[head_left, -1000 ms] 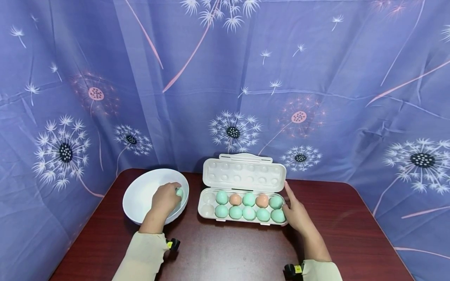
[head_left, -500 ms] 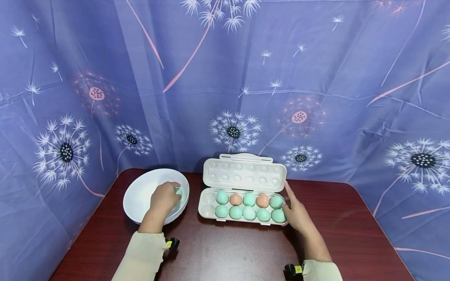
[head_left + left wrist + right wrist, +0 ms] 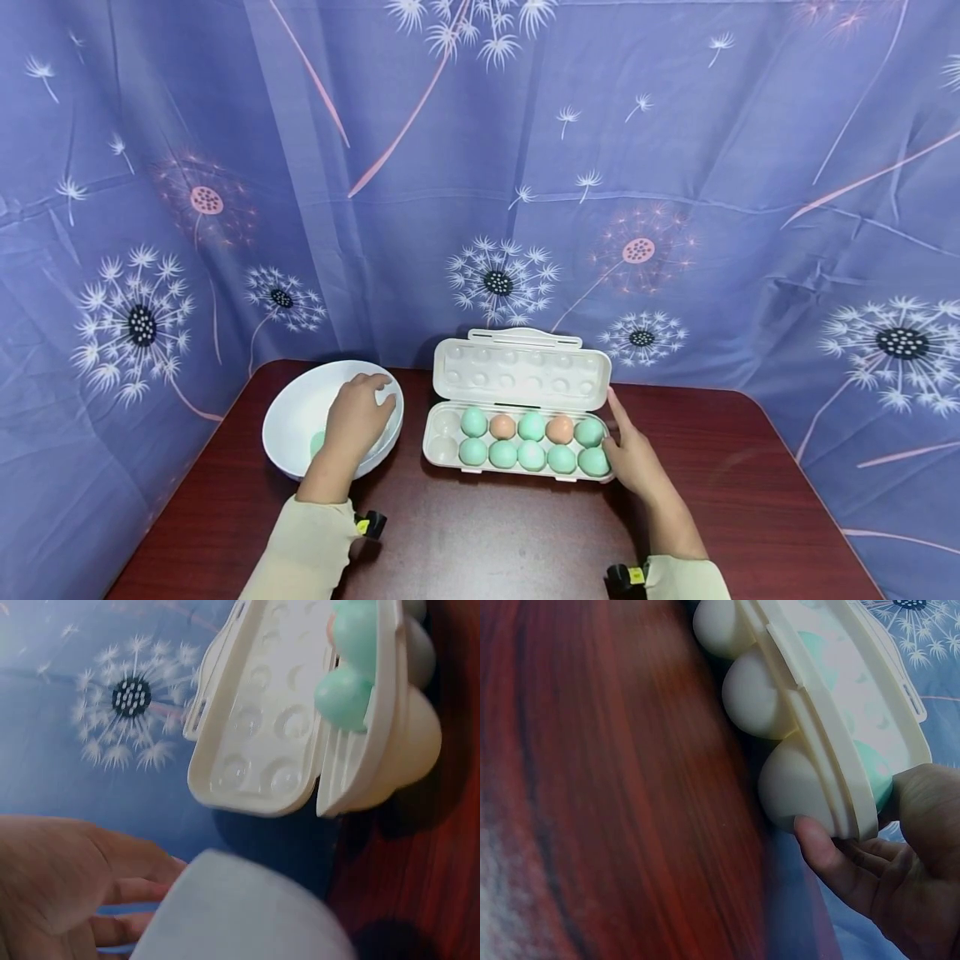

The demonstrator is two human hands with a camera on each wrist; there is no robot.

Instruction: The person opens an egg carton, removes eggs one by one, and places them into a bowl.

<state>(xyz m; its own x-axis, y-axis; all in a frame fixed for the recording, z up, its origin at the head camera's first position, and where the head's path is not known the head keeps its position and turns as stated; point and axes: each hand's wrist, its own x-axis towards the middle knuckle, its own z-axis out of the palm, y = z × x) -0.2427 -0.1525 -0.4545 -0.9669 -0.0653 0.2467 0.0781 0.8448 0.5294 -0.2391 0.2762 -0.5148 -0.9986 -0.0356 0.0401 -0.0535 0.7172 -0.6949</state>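
My left hand point(image 3: 357, 418) reaches into a white bowl point(image 3: 288, 417) with its fingers spread loosely and nothing between them. Partly behind its wrist, a pale green egg point(image 3: 317, 442) lies in the bowl. In the left wrist view, the bowl's wall point(image 3: 244, 922) hides some of the fingers. An egg carton point(image 3: 522, 375) stands with its lid up, holding green eggs point(image 3: 532, 455) and two brown ones; its leftmost cups are bare. My right hand point(image 3: 636, 458) holds the carton's right end, with the thumb point(image 3: 817, 844) against an outer cup in the right wrist view.
Both stand on a dark red wooden table point(image 3: 480, 533), the bowl left of the carton. A blue curtain point(image 3: 480, 167) with dandelion prints hangs close behind them.
The left hand has let go of the green egg and its fingers have spread. That egg now shows lower left in the bowl. The right hand and carton have stayed put.
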